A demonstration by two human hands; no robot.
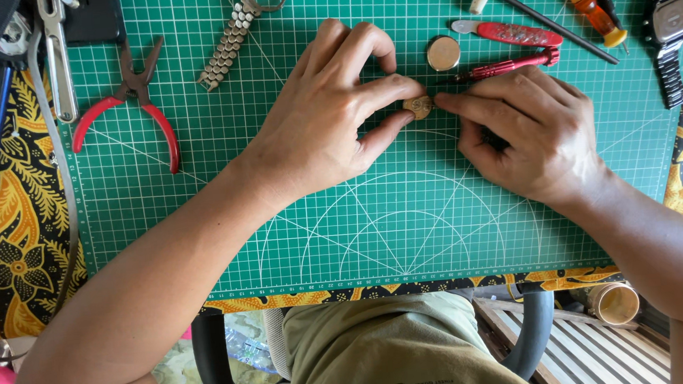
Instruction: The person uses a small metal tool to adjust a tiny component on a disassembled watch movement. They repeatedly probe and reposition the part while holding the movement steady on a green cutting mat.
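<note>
A small round brass-coloured watch part (pixel 418 107) lies on the green cutting mat (pixel 343 216), near its middle. My left hand (pixel 327 116) pinches the part between thumb and forefinger from the left. My right hand (pixel 528 133) rests on the mat to the right and touches the part with its forefinger tip, while its fingers curl round a thin red-handled tool (pixel 510 66) whose tip points at the part.
Red-handled pliers (pixel 139 102) lie at the left. A metal watch bracelet (pixel 236 34) lies top centre, a round case back (pixel 443 53) beside it. A red pocket knife (pixel 512 34), a small hammer (pixel 534 8), an orange screwdriver (pixel 591 6) and a black digital watch (pixel 669 20) lie top right.
</note>
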